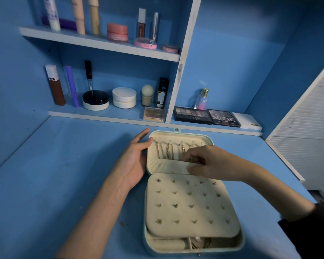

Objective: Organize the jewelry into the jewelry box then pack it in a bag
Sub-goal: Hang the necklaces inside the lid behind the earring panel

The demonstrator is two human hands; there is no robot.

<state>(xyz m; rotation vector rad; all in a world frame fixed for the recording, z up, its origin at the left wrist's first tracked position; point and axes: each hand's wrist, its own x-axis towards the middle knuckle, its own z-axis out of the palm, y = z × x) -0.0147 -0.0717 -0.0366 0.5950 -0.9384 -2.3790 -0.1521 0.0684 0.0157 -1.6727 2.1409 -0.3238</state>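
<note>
Jewelry box (pixel 242 238) open flat near the front of the blue table (pixel 54 174), lid (pixel 209 138) away from the person, base nearest. In the lid, gold chains (pixel 166 151) hung in a row from hooks along the top, lower ends running down to the lip of a cream pocket (pixel 166 166), probably to keep from tangling once shut. Over the base, an earring panel (pixel 191 212) folded down like a page, small studs (pixel 159 180) pushed through its grid of holes. Below its near edge, open compartments with a ring roll and some gold pieces, too dim to make out.

Left hand (pixel 137 161) set against the lid's left wall, palm inward, fingers straight and slightly spread, gripping nothing. Seemingly there to brace the box against sliding. Right hand (pixel 206 163) over the pocket, fingers curled, tips gathered at the chains' lower ends, thumb beneath. Looks like tucking the ends in, though impossible to tell whether pinching a link or merely nudging.

Beyond the box, shelves (pixel 101 43) with tubes, jars and compacts. Further right, two eyeshadow palettes (pixel 193 114) and a small perfume bottle (pixel 202 99). No bag in view, so packing apparently not yet begun.
</note>
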